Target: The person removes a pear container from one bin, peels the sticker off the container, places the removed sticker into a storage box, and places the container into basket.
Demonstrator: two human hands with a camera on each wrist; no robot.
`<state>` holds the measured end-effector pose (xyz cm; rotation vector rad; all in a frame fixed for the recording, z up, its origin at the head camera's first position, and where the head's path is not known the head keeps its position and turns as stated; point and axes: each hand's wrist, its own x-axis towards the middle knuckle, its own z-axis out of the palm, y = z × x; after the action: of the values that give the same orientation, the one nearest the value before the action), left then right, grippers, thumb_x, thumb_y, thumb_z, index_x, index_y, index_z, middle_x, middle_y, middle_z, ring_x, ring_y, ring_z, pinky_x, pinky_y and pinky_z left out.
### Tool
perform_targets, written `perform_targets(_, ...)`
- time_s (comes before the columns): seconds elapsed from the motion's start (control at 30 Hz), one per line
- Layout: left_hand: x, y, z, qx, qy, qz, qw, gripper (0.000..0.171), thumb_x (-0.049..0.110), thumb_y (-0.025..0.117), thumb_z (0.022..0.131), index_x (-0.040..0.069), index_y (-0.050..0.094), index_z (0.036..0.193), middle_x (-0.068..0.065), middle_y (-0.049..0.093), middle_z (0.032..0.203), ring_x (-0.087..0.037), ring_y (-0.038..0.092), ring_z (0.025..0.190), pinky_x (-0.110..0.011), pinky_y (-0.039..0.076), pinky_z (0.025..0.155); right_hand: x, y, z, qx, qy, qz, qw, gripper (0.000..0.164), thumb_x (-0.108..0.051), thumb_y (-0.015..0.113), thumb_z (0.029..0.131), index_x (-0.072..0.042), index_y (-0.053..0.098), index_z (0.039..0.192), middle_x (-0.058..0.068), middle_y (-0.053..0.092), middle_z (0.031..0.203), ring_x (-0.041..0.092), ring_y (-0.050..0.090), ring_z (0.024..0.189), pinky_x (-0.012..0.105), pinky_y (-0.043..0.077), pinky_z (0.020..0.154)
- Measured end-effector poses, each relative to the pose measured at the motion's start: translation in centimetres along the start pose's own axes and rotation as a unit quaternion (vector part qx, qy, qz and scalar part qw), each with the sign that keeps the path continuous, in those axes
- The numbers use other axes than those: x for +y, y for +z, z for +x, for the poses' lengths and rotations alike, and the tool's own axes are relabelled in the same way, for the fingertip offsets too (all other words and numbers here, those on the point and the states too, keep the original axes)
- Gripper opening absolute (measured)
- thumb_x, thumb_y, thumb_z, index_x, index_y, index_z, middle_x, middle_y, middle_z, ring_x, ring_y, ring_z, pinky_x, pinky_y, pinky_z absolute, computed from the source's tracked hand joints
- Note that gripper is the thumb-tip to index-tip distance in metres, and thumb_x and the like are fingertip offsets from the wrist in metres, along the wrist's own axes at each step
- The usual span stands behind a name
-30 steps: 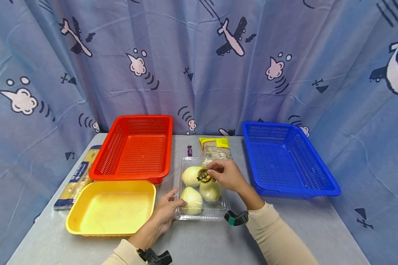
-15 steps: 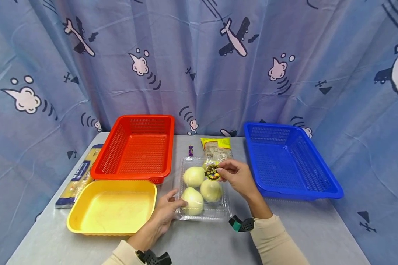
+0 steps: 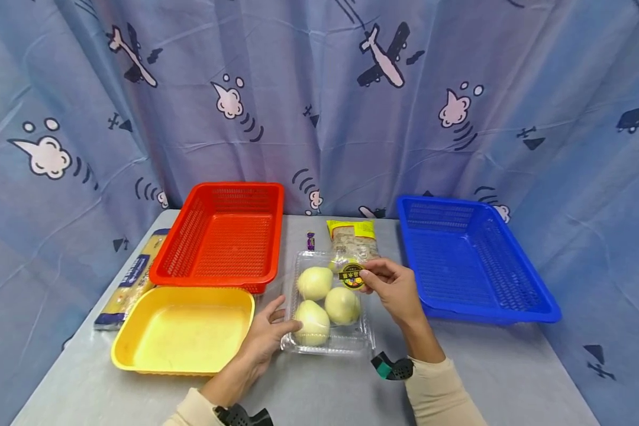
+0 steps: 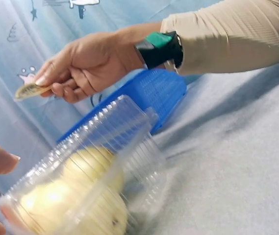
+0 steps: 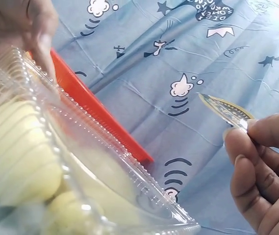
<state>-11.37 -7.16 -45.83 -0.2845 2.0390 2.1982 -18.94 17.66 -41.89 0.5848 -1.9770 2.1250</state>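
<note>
A clear plastic clamshell box [image 3: 327, 349] with several pale yellow, pear-like fruits [image 3: 342, 306] inside lies on the table. My right hand [image 3: 396, 290] pinches a round black-and-yellow sticker [image 3: 351, 276] between thumb and forefinger, over the box's far right part in the head view. In the left wrist view the sticker [image 4: 30, 91] is held up apart from the lid, seen almost edge-on. My left hand [image 3: 266, 334] is at the box's left edge, its thumb laid over the rim and the fingers loosely extended beside it.
A red basket [image 3: 218, 281] and a yellow tray [image 3: 183, 368] stand at left, with a long noodle-like packet [image 3: 133, 275] beside them. At right is a blue basket [image 3: 490, 313]. Behind the box lie a small purple-wrapped candy [image 3: 311, 241] and a yellow-topped bag [image 3: 354, 236]. A patterned curtain [image 3: 277, 106] hangs behind.
My right hand has drawn the sticker to the right and off the middle of the lid, uncovering the fruits beneath. My left hand has stayed at the box's left edge.
</note>
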Motion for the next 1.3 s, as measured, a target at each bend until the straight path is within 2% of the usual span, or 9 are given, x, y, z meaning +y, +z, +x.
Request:
perform_targets(0.07, 0.4, -0.1, -0.2, -0.002, 0.011, 0.008, 0.9999, 0.083, 0.004, 0.072, 0.076, -0.004, 0.032, 0.147, -0.029, 0.043, 0.132, -0.039, 0.045, 0.118, -0.048, 0.039, 0.096, 0.0, -0.1, -0.1, 0.008, 0.003, 0.006, 1.000, 0.015, 0.011, 0.066, 0.085, 0.019, 0.061, 0.098, 0.024, 0.065, 0.080, 0.018, 0.064, 0.058, 0.030, 0.054, 0.054)
perform_targets(0.2, 1.2, -0.3, -0.8, -0.008, 0.027, 0.024, 0.9993, 0.082, 0.005, 0.073, 0.076, -0.001, 0.034, 0.148, -0.027, 0.045, 0.133, -0.036, 0.049, 0.113, -0.047, 0.042, 0.092, -0.1, -0.2, -0.3, 0.012, 0.007, 0.015, 1.000, 0.016, 0.012, 0.065, 0.086, 0.020, 0.060, 0.098, 0.020, 0.066, 0.079, 0.018, 0.064, 0.057, 0.027, 0.054, 0.054)
perform_targets(0.37, 2.2, -0.8, -1.4, -0.006, 0.041, 0.036, 0.9985, 0.082, 0.006, 0.075, 0.077, 0.004, 0.036, 0.149, -0.025, 0.043, 0.138, -0.035, 0.046, 0.113, -0.044, 0.042, 0.090, 0.0, -0.2, -0.3, 0.015, 0.003, 0.015, 1.000, 0.016, 0.011, 0.066, 0.085, 0.019, 0.061, 0.098, 0.019, 0.066, 0.079, 0.019, 0.063, 0.056, 0.028, 0.054, 0.054)
perform_targets(0.57, 3.1, -1.9, -1.6, -0.003, 0.062, 0.046, 0.9970, 0.079, 0.007, 0.074, 0.078, 0.011, 0.038, 0.149, -0.019, 0.044, 0.138, -0.038, 0.043, 0.119, -0.044, 0.043, 0.091, 0.1, -0.5, -0.3, 0.022, -0.007, 0.013, 1.000, 0.016, 0.012, 0.065, 0.086, 0.019, 0.061, 0.099, 0.021, 0.065, 0.079, 0.018, 0.063, 0.056, 0.027, 0.053, 0.054)
perform_targets(0.77, 4.3, -3.4, -2.2, 0.000, 0.087, 0.039, 0.9954, 0.080, 0.005, 0.075, 0.079, 0.013, 0.038, 0.149, -0.013, 0.047, 0.137, -0.033, 0.043, 0.119, -0.044, 0.041, 0.094, 0.0, -0.7, -0.4, 0.036, -0.001, 0.010, 0.999, 0.016, 0.012, 0.066, 0.085, 0.019, 0.061, 0.098, 0.018, 0.066, 0.078, 0.018, 0.063, 0.054, 0.026, 0.053, 0.053)
perform_targets(0.9, 5.0, -4.9, -2.7, 0.001, 0.096, 0.031, 0.9949, 0.081, 0.003, 0.075, 0.080, 0.016, 0.036, 0.150, -0.010, 0.045, 0.138, -0.029, 0.041, 0.121, -0.039, 0.042, 0.096, 0.0, -0.7, -0.3, 0.036, -0.001, 0.002, 0.999, 0.016, 0.011, 0.067, 0.085, 0.018, 0.062, 0.098, 0.020, 0.066, 0.078, 0.018, 0.063, 0.055, 0.026, 0.053, 0.053)
perform_targets(1.07, 5.5, -6.5, -3.0, -0.002, 0.108, 0.030, 0.9937, 0.081, 0.006, 0.074, 0.083, 0.016, 0.032, 0.151, -0.011, 0.041, 0.141, -0.032, 0.039, 0.124, -0.027, 0.045, 0.091, -0.2, -0.6, -0.2, 0.034, -0.006, 0.005, 0.999, 0.015, 0.011, 0.066, 0.085, 0.019, 0.062, 0.097, 0.024, 0.065, 0.079, 0.018, 0.063, 0.055, 0.026, 0.053, 0.053)
perform_targets(1.2, 5.7, -7.1, -3.2, -0.007, 0.117, 0.026, 0.9928, 0.082, 0.007, 0.074, 0.083, 0.016, 0.030, 0.152, -0.013, 0.039, 0.142, -0.034, 0.037, 0.126, -0.025, 0.045, 0.090, -0.3, -0.7, -0.2, 0.035, -0.006, 0.005, 0.999, 0.015, 0.010, 0.066, 0.086, 0.019, 0.061, 0.097, 0.030, 0.064, 0.081, 0.018, 0.063, 0.055, 0.026, 0.053, 0.053)
perform_targets(1.3, 5.7, -7.3, -3.3, -0.010, 0.127, 0.030, 0.9914, 0.082, 0.007, 0.074, 0.084, 0.016, 0.030, 0.152, -0.011, 0.039, 0.142, -0.034, 0.037, 0.126, -0.025, 0.045, 0.090, -0.4, -0.7, -0.4, 0.041, -0.002, 0.000, 0.999, 0.015, 0.010, 0.066, 0.086, 0.018, 0.062, 0.097, 0.028, 0.064, 0.081, 0.018, 0.064, 0.055, 0.026, 0.053, 0.053)
